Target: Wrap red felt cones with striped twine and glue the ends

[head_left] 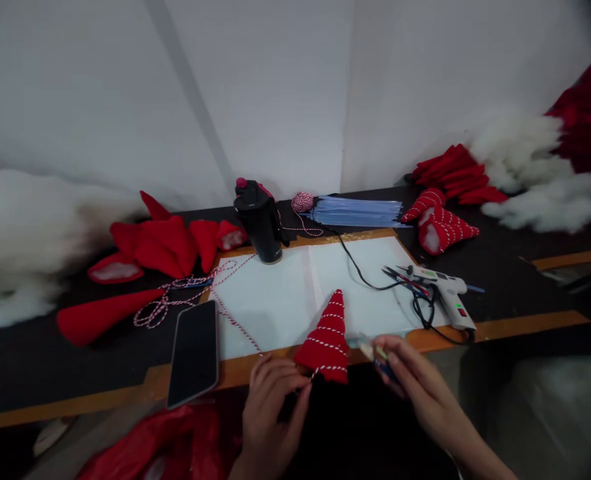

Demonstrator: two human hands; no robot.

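Observation:
A red felt cone wound with red-and-white twine lies at the front edge of the work surface. My left hand is closed at its lower left, thumb and forefinger pinching the twine near the cone's base. The twine trails from there back to a loose tangle on the left. To the right of the cone, apart from it, my right hand grips a small tool with a dark blue and yellowish part; motion blur hides its kind.
A white glue gun with a black cable lies at right. A phone and plain red cones are at left. A black tumbler, twine ball, glue sticks, wrapped cones and white stuffing line the back.

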